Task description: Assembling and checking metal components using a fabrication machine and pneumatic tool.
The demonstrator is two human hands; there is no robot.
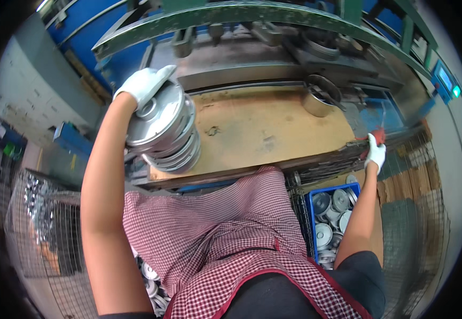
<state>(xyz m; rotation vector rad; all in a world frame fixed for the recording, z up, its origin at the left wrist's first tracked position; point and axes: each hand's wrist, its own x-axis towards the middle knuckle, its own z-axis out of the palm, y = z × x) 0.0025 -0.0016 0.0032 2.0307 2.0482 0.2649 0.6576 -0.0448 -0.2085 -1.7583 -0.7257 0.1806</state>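
Observation:
My left hand (pixel 144 87), in a white glove, lies on the far left rim of the top disc of a stack of round silvery metal lids (pixel 169 125). Its fingers are mostly stretched out. The lids sit unevenly on the left end of a tan board (pixel 257 127); the top one has a raised centre. Far to the right, my right hand (pixel 376 153), also white-gloved, is closed around a red-handled tool (pixel 378 135). A thin part seems to rise from the tool, but its exact kind is too small to tell.
On the board's right stands a metal pot (pixel 319 98) with dark things inside. A green machine frame (pixel 241 17) spans the far side. Below my right arm, a blue crate (pixel 311 212) holds several round metal parts. Wire mesh cages (pixel 63 228) flank me; a lit control panel (pixel 446 80) is at right.

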